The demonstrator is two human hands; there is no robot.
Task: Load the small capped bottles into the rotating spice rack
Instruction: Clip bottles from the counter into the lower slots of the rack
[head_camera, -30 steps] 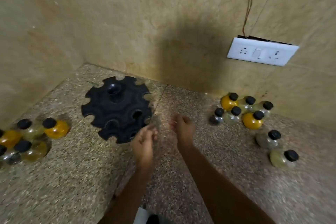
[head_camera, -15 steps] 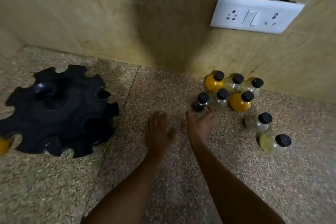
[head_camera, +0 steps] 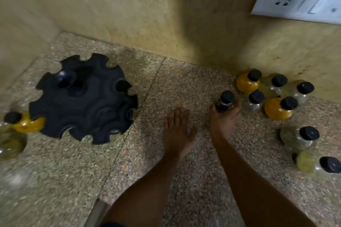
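The black notched spice rack (head_camera: 83, 97) lies on the speckled counter at the left, with no bottle in its slots. My right hand (head_camera: 224, 121) wraps around a small dark bottle with a black cap (head_camera: 226, 100) that stands on the counter at the near edge of a cluster of capped bottles (head_camera: 267, 94), some yellow, some clear. My left hand (head_camera: 177, 131) rests flat on the counter, fingers apart, holding nothing. Two more bottles (head_camera: 299, 138) stand at the far right. Another yellow bottle (head_camera: 25, 123) sits just left of the rack.
A tiled wall corner stands close behind the rack and bottles. A white switch and socket plate (head_camera: 299, 0) is mounted on the wall at the upper right. Blurred pale bottles (head_camera: 11, 147) sit at the left edge. Bare counter lies between the rack and my hands.
My right hand has reached forward and closed around the dark bottle. My left hand has settled flat on the counter. The view has shifted, bringing the left bottles back into sight.
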